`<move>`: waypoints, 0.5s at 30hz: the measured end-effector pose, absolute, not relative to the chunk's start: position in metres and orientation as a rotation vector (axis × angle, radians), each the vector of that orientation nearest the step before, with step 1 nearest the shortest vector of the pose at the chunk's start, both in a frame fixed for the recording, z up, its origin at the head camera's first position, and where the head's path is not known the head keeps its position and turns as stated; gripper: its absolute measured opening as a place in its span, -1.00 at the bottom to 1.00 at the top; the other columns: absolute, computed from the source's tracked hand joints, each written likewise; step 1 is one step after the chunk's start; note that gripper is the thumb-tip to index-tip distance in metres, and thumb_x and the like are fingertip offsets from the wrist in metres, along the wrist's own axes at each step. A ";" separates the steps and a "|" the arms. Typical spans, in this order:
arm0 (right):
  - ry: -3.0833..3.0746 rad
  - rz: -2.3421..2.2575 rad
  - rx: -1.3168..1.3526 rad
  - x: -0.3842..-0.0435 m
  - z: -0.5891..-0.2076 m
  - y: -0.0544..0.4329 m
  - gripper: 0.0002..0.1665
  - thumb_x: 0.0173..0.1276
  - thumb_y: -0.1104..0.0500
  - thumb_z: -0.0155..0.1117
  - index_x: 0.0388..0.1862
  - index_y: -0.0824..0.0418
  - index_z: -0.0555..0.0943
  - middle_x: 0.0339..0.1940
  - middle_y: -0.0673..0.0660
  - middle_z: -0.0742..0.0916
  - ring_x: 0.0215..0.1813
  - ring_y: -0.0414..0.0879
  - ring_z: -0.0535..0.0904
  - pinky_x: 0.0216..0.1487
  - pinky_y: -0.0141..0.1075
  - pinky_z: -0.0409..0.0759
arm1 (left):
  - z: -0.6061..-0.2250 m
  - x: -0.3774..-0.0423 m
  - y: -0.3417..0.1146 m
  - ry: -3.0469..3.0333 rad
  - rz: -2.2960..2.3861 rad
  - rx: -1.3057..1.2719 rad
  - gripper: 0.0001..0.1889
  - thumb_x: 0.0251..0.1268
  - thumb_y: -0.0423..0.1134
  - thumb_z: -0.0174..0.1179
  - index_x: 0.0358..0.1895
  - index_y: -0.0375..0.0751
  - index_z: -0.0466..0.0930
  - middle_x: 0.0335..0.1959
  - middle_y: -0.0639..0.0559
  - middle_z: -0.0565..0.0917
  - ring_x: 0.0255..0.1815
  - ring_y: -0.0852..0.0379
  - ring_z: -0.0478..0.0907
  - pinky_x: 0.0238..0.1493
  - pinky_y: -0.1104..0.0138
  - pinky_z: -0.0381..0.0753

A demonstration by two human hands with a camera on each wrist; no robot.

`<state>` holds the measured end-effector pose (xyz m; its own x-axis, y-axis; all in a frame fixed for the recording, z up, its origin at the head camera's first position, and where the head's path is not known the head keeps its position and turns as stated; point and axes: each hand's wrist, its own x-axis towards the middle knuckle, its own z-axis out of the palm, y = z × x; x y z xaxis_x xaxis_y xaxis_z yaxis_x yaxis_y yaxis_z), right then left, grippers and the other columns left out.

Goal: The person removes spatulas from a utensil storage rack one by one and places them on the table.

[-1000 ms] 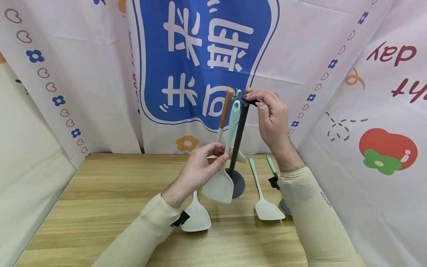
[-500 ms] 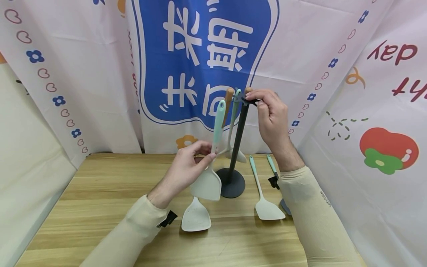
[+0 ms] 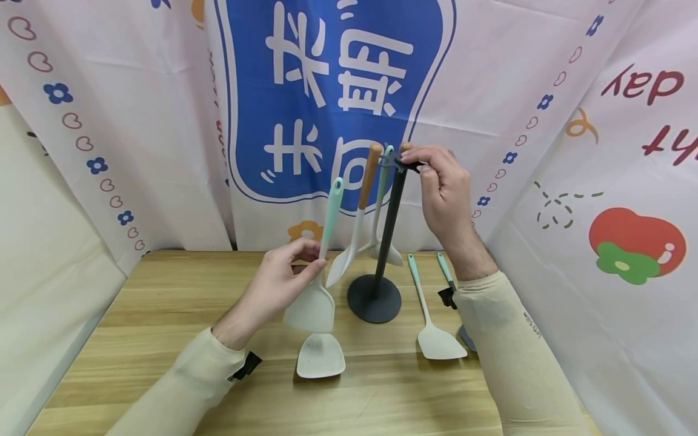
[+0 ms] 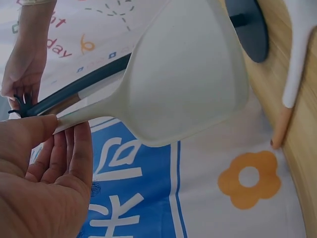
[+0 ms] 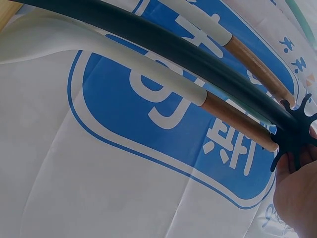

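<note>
My left hand (image 3: 275, 281) pinches the white neck of a mint-handled spatula (image 3: 309, 310) between thumb and fingers. Its wide pale blade (image 4: 185, 74) points down, left of the black utensil stand (image 3: 390, 227) and apart from it. At the stand's top, my right hand (image 3: 444, 188) grips the hooked black crown (image 5: 297, 131). A wooden-handled utensil (image 3: 370, 175) and a mint-handled utensil (image 3: 383, 181) hang from the hooks. Another wooden handle (image 5: 237, 121) hangs close to the right hand, mostly hidden in the head view.
On the wooden table (image 3: 163, 339) lie a white spatula (image 3: 320, 360), front centre, and a mint-handled spatula (image 3: 436, 342) to the right. Beside it another mint-handled utensil (image 3: 444, 266) is partly covered by my right sleeve. Printed cloth (image 3: 491, 79) hangs behind the table.
The left hand has carried the mint-handled spatula leftward and slightly down, away from the stand, uncovering the hanging wooden-handled utensil. My right hand has stayed on the stand's top.
</note>
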<state>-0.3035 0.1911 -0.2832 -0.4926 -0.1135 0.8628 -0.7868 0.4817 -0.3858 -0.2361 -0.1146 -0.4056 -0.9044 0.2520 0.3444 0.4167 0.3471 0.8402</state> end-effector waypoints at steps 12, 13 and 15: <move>-1.903 1.048 0.756 -0.304 -0.284 0.191 -0.48 0.74 0.25 -0.11 0.09 0.45 0.81 0.17 0.43 0.88 0.42 0.27 0.83 0.52 -0.37 0.70 | -0.420 -0.228 -0.145 -2.508 -1.533 -0.577 -0.74 0.77 -0.29 0.40 0.31 -0.33 0.78 0.14 -0.19 0.90 0.20 -0.08 0.87 0.23 0.26 0.96; -1.903 1.048 0.755 -0.304 -0.284 0.191 -0.48 0.74 0.25 -0.11 0.09 0.45 0.81 0.17 0.43 0.88 0.42 0.27 0.83 0.52 -0.37 0.70 | -0.421 -0.227 -0.147 -2.515 -1.527 -0.573 -0.75 0.77 -0.29 0.40 0.30 -0.31 0.78 0.13 -0.18 0.90 0.19 -0.07 0.87 0.22 0.28 0.96; -1.902 1.047 0.753 -0.304 -0.284 0.191 -0.48 0.74 0.25 -0.11 0.09 0.45 0.81 0.17 0.43 0.88 0.43 0.27 0.83 0.52 -0.36 0.70 | -0.424 -0.227 -0.151 -2.530 -1.513 -0.568 -0.76 0.77 -0.31 0.40 0.30 -0.31 0.78 0.11 -0.18 0.90 0.17 -0.05 0.87 0.21 0.29 0.95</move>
<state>-0.3043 0.1911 -0.2840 -0.4860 -0.1111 0.8669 -0.7920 0.4753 -0.3831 -0.2269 -0.1512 -0.4236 -0.9189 0.2474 0.3073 0.3878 0.4229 0.8190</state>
